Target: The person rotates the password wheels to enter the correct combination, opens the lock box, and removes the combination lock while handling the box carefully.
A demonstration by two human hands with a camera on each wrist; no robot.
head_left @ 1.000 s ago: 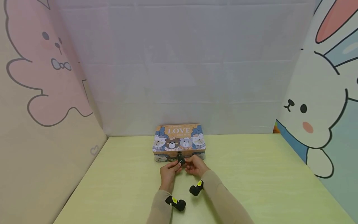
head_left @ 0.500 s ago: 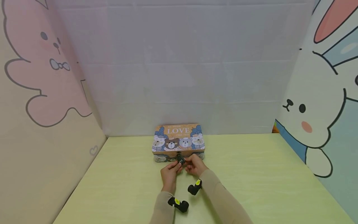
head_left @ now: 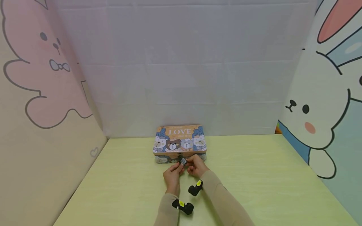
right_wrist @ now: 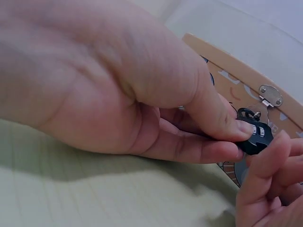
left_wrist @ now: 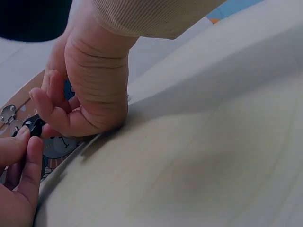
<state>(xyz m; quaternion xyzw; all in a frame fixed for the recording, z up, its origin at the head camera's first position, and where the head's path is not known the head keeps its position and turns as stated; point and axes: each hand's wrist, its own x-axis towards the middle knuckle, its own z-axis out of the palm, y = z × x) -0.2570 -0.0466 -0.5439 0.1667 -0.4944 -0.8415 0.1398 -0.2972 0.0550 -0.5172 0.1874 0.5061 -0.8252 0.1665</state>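
A small black combination padlock (right_wrist: 259, 138) hangs by its shackle at the metal hasp (right_wrist: 271, 96) on the front of a tin box (head_left: 181, 146). The box is closed, its lid printed with bears and the word LOVE. My left hand (head_left: 171, 178) pinches the padlock from the left and below with thumb and finger. From the right, my right hand (head_left: 198, 166) pinches the lock's side, thumb tip beside the white number dials. In the left wrist view the padlock (left_wrist: 34, 125) sits between both hands' fingertips. The digits are too small to read.
The pale yellow-green table (head_left: 254, 175) spreads around the box, which stands near the back edge. A white sheet (head_left: 192, 69) rises behind it, with cartoon-printed panels on both sides. A black wrist camera (head_left: 183, 207) is strapped to each sleeve.
The padlock's face has tilted and looks lighter in the head view. The left forearm has shifted slightly right, the right one slightly left. Both hands keep their hold and the box stays put.
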